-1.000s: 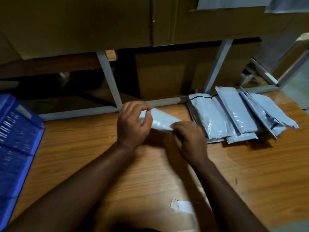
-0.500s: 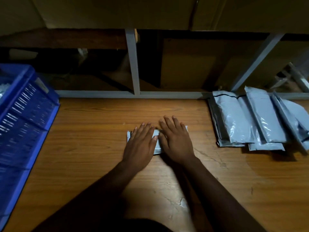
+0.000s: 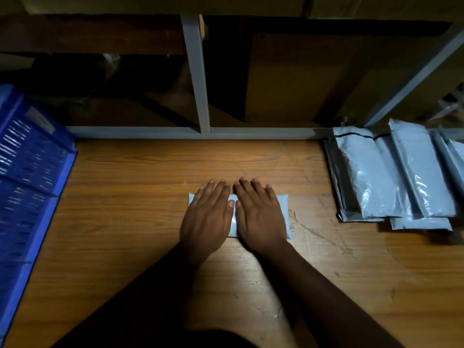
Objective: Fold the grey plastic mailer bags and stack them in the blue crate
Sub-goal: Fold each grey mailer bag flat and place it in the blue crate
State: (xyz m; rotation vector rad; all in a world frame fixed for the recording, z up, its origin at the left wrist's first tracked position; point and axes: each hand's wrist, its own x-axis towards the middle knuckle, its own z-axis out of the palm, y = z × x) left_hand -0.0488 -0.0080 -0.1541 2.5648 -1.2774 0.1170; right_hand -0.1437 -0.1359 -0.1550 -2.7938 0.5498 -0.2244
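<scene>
A folded grey mailer bag (image 3: 283, 205) lies flat on the wooden table (image 3: 150, 222) in the middle of the view. My left hand (image 3: 207, 217) and my right hand (image 3: 258, 214) press on it side by side, palms down with straight fingers, so only its edges and a strip between the hands show. A pile of several unfolded grey mailer bags (image 3: 391, 177) lies at the right. The blue crate (image 3: 30, 177) stands at the table's left edge; its inside is out of view.
A grey metal frame (image 3: 195, 79) runs along the back edge of the table, with brown cardboard boxes (image 3: 288, 79) behind it in the dark. Bare wood lies between the hands and the crate, and in front of the pile.
A second ago both hands were pinching and folding the bag in the air. They laid it down and now press it flat, sliding slightly apart over it.
</scene>
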